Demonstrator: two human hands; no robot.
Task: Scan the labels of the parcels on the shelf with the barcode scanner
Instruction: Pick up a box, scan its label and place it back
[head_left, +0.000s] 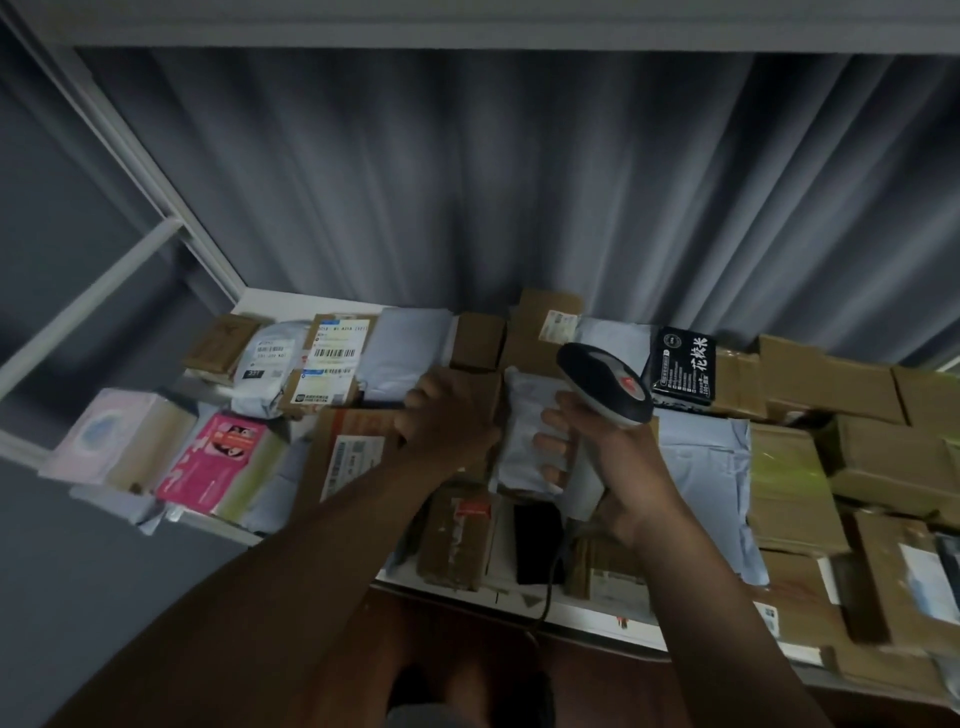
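My right hand (613, 467) grips the handle of the barcode scanner (605, 384), a dark and grey pistol-shaped device with a red spot on its head, held above the middle of the shelf. Under it lies a pale grey mailer bag (524, 415). My left hand (447, 415) rests with curled fingers on a brown cardboard parcel (363, 447) that bears a white label; whether it grips the parcel's edge I cannot tell. A carton with barcode labels (332, 358) lies further left.
The white shelf (587, 616) is crowded with brown cartons (831, 374), grey mailers (711, 457), a black printed pack (683, 371) and pink boxes (218, 462) at the left end. Grey curtains hang behind. The white frame post (156, 171) rises at the left.
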